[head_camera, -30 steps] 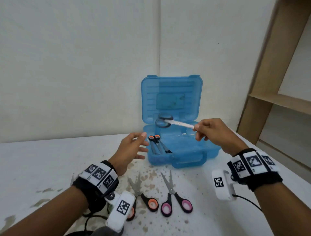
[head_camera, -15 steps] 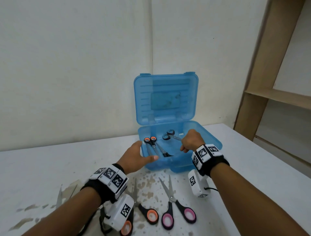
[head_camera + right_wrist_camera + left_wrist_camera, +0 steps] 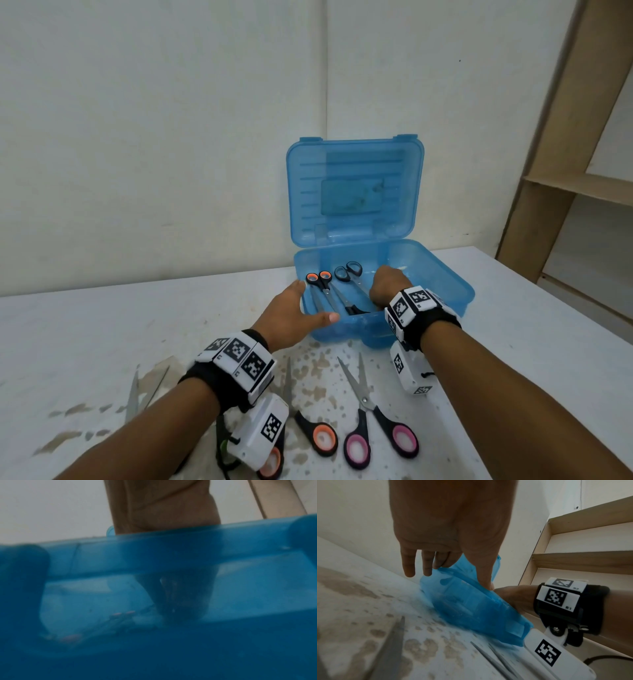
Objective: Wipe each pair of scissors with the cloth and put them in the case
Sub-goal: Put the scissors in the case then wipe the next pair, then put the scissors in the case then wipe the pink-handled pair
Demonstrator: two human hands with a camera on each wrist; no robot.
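Scissors with plain black handles lie in the open blue case, loops toward the raised lid, blades running under my right hand. That hand reaches down inside the case with its fingers hidden; I cannot tell whether they pinch the blades or have let go. Just beside them lies a pair with orange-lined black handles, blades closed and pointing toward me. My left hand rests on the case's near left corner, fingers straight and spread, thumb along the front rim. The case is translucent and stands on the stained white table. In front of it lie pink-handled scissors, blades apart, and an orange-handled pair partly under my left wrist.
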